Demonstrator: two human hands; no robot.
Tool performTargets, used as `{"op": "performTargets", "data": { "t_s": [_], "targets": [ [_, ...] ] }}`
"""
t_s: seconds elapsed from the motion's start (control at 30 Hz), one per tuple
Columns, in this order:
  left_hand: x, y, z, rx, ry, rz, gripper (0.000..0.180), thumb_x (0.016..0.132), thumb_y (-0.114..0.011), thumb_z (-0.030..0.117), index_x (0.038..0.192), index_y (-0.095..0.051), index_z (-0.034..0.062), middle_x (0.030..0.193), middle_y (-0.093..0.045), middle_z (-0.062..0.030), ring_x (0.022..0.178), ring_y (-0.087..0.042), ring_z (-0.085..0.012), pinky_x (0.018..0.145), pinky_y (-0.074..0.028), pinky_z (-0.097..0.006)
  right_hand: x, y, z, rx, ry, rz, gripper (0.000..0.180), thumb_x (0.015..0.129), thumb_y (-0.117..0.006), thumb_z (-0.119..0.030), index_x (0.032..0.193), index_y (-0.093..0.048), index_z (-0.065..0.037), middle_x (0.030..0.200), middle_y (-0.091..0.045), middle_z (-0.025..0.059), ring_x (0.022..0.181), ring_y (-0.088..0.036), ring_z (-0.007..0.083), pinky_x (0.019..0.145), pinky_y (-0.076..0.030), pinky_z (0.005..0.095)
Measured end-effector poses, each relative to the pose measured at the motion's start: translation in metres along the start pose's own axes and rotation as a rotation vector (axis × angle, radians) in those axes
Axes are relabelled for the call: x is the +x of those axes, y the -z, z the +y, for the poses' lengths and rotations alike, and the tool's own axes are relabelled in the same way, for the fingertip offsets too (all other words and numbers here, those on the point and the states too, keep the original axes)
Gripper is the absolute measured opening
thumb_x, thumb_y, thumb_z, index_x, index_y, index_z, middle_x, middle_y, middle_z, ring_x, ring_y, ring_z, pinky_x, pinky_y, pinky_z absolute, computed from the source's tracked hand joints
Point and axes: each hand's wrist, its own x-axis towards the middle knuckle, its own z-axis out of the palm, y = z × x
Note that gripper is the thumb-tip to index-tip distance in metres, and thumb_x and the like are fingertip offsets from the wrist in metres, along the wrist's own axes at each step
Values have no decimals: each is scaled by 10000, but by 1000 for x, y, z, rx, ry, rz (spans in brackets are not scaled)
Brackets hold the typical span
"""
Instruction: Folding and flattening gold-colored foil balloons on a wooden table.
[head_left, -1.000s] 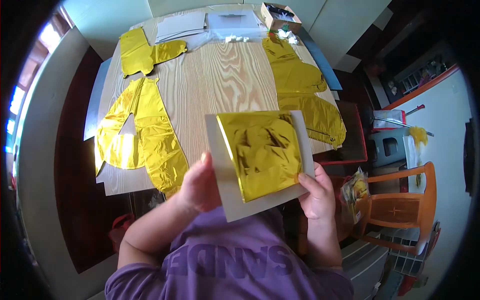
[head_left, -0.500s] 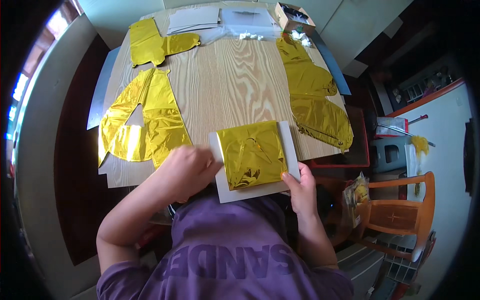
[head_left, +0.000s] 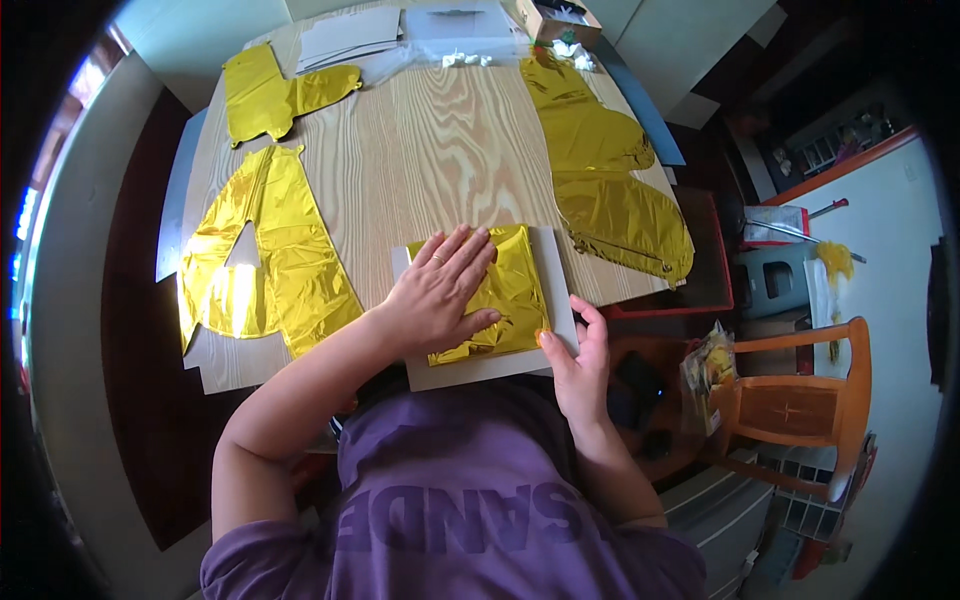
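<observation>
A gold foil balloon (head_left: 517, 285), folded into a square packet, lies on a pale grey sheet of card (head_left: 556, 270) at the table's near edge. My left hand (head_left: 437, 290) rests flat on the packet's left part, fingers stretched out, hiding that side. With thumb on top and fingers reaching round behind the right edge, my right hand (head_left: 578, 365) grips the card; the thumb tip touches the foil's lower right corner. To the left lies a flat, A-shaped gold foil balloon (head_left: 290, 235) with a triangular hole.
More flat gold foil balloons lie at the far left (head_left: 258, 100) and along the right edge (head_left: 610, 190). Grey card sheets (head_left: 350, 38), crumpled white scraps (head_left: 466, 60) and a cardboard box (head_left: 560, 25) occupy the far side. A wooden chair (head_left: 790, 410) stands at the right.
My left hand has come up from beside the card's left edge, loosely curled, and now lies spread on the folded foil. The view has shifted slightly; my right hand keeps its grip.
</observation>
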Motion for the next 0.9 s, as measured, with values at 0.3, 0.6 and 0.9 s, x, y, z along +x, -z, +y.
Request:
{"op": "performTargets", "data": {
  "t_s": [0.3, 0.6, 0.9],
  "targets": [
    [-3, -2, -2, 19, -11, 27, 802, 976, -523, 538, 1508, -352, -36, 1581, -333, -238, 1489, -273, -411, 1211, -189, -533, -10, 15, -27, -894, 624, 78, 349, 874, -722, -68, 1211, -641, -28, 1135, -593, 142, 1068, -589, 297, 890, -495, 379],
    [0, 2, -4, 42, -7, -21, 837, 963, -482, 594, 1504, -378, -37, 1584, -343, -224, 1497, -264, -393, 1221, -181, -525, 7, 23, -30, -1237, 990, -347, 320, 977, -527, -139, 1261, -651, -59, 1451, -539, 137, 1377, -449, 350, 1069, -427, 469],
    [0, 7, -6, 60, -43, -15, 811, 970, -503, 569, 1503, -373, -27, 1575, -354, -227, 1466, -330, -392, 1199, -225, -528, -14, -19, -17, -1164, 699, -575, 816, 849, -729, -421, 1527, -394, -116, 1564, -260, 305, 1446, -254, 502, 1173, -255, 603]
  ]
}}
